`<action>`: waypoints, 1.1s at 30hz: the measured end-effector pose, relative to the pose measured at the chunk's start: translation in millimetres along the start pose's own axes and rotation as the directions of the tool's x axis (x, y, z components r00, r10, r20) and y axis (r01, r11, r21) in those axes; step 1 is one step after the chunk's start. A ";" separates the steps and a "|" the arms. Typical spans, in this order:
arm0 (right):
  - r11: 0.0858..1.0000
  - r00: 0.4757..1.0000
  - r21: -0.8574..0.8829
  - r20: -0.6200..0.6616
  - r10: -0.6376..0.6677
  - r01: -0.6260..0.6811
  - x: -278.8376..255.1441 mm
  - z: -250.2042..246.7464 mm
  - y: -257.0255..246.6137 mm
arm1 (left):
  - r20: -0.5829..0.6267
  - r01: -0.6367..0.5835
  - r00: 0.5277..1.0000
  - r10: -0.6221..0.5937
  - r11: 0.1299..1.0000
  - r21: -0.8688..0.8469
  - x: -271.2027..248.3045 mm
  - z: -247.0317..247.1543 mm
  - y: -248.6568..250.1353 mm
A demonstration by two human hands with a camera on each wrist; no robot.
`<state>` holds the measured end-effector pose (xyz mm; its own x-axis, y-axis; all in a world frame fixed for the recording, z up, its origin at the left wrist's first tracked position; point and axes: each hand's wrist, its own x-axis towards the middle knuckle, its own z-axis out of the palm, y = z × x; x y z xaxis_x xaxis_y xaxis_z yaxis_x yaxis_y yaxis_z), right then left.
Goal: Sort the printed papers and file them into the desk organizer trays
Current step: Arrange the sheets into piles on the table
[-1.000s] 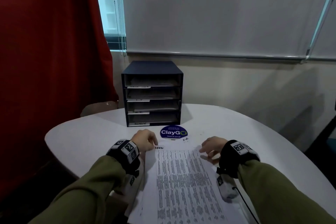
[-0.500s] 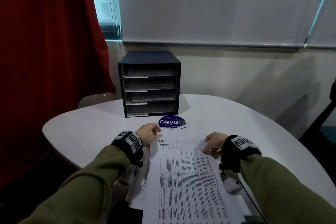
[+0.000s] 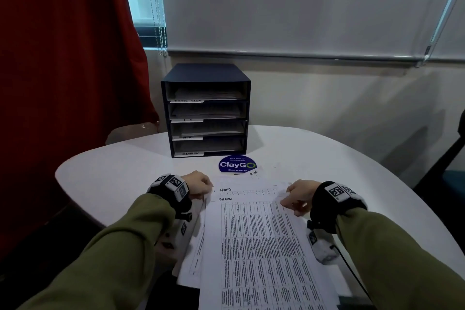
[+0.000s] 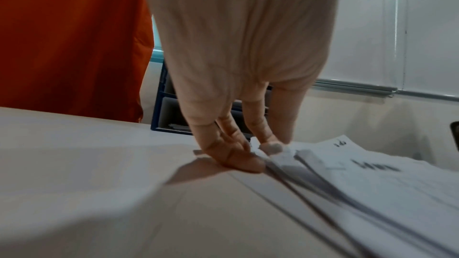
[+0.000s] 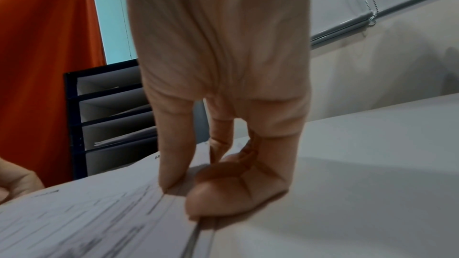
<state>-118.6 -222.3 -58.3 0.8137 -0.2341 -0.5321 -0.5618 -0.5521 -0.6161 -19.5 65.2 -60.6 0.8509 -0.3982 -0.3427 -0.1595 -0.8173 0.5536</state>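
A stack of printed papers (image 3: 259, 246) lies on the white table (image 3: 113, 176) in front of me, the top sheet a dense table of text. Sheets beneath it show handwritten "ADMIN" headings. My left hand (image 3: 198, 185) is at the stack's upper left corner, where its fingertips (image 4: 270, 147) pinch the lifted corners of the papers (image 4: 372, 183). My right hand (image 3: 293, 197) pinches the right edge of the top papers (image 5: 87, 223) between index finger and thumb (image 5: 218, 195). The dark desk organizer (image 3: 206, 75) stands behind, its four trays labelled and holding paper.
A round blue ClayGo sticker (image 3: 237, 164) lies between the organizer and the stack. A red curtain (image 3: 63, 58) hangs at the left and a dark chair (image 3: 453, 153) stands at the right. The table's curved edge runs close on both sides.
The top sheet has slid back toward me, baring the "ADMIN" headings on the sheets beneath. Both hands stay at the stack's upper corners.
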 end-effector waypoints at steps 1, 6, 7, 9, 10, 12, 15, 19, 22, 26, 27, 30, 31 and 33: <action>1.000 1.000 0.006 0.001 -0.003 0.003 -0.2 0.2 -0.9 | 0.012 0.010 1.000 -0.010 1.000 -0.001 -1.7 -0.3 0.8; 0.999 1.000 0.040 0.008 -0.019 0.019 -3.4 3.2 -3.0 | 0.057 0.001 0.998 -0.003 0.999 0.037 -10.5 -0.5 6.7; 0.999 1.000 0.046 0.012 -0.021 0.021 -4.8 2.8 -3.0 | 0.039 -0.035 0.999 0.033 0.996 0.077 -9.5 0.0 6.1; 0.997 0.999 0.074 0.006 -0.034 0.033 -6.6 1.3 -2.6 | -0.007 -0.120 0.992 0.124 0.975 0.185 -10.6 -0.9 8.8; 0.991 0.999 0.121 -0.014 -0.051 0.053 -7.8 -0.4 -1.8 | -0.021 -0.177 0.983 0.183 0.971 0.160 -13.9 -2.0 12.5; 0.951 0.996 0.297 -0.068 -0.065 0.082 -9.1 -4.6 0.6 | -0.084 -0.316 0.947 0.309 0.945 -0.085 -24.7 -9.2 21.6; 0.874 0.980 0.450 -0.024 -0.197 0.186 -17.8 -11.4 -4.3 | -0.384 -0.468 0.866 0.321 0.790 -0.396 -40.4 -21.7 35.7; 0.724 0.894 0.537 -0.154 -0.421 0.433 -41.7 -16.9 -37.4 | -0.602 -0.550 0.790 0.121 0.573 -0.608 -53.7 -30.4 55.6; 0.480 0.742 0.574 -0.426 -0.517 0.664 -61.2 -24.7 -66.4 | -0.597 -0.547 0.787 0.153 0.620 -0.563 -68.7 -31.5 73.2; 0.310 0.602 0.522 -0.609 -0.517 0.794 -78.4 -23.7 -84.8 | -0.758 -0.626 0.631 0.166 0.685 -0.372 -85.7 -27.7 94.6; 0.307 0.591 0.510 -0.624 -0.511 0.804 -79.3 -19.2 -85.0 | -0.795 -0.642 0.588 0.150 0.684 -0.346 -85.7 -22.9 97.4; 0.375 0.623 0.498 -0.618 -0.480 0.782 -72.8 5.7 -75.7 | -0.812 -0.634 0.573 0.116 0.690 -0.349 -76.6 0.9 96.5; 0.422 0.639 0.481 -0.609 -0.470 0.769 -70.0 15.2 -69.9 | -0.794 -0.610 0.597 0.112 0.706 -0.359 -75.2 9.0 94.6; 0.515 0.672 0.442 -0.578 -0.463 0.735 -64.6 31.5 -57.8 | -0.728 -0.541 0.679 0.089 0.731 -0.415 -71.5 24.1 85.8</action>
<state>-143.5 -150.1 -6.5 0.8935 -0.3638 0.2634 0.2425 -0.1027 -0.9647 -106.1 13.5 -6.9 0.9283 -0.0402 0.3697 -0.3696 -0.2092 0.9053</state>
